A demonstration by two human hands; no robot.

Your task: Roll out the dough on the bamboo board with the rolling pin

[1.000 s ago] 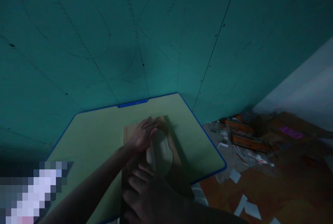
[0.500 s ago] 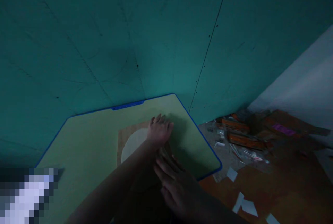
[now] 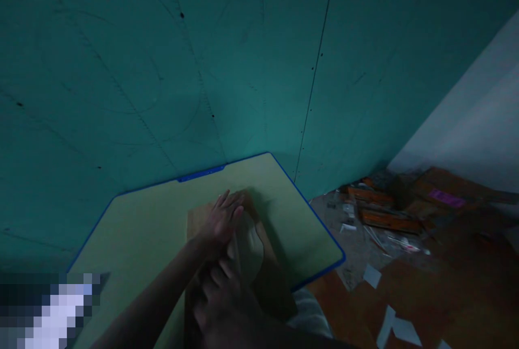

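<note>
"Where does the pale sheet point(image 3: 253, 251) lie from the hands?"

"On the wooden board point(image 3: 276, 276), its visible part just right of both: the left hand point(image 3: 222, 224) borders its far end, the right hand point(image 3: 219, 296) its near end."

"And the board's long axis?"

"Seemingly away from the wearer, over the table point(image 3: 141, 230) (the hands line up roughly along it)."

"Their grip?"

"Left fingers stretched, right ones curled; whether either clasps anything, I cannot tell in this gloom."
</note>
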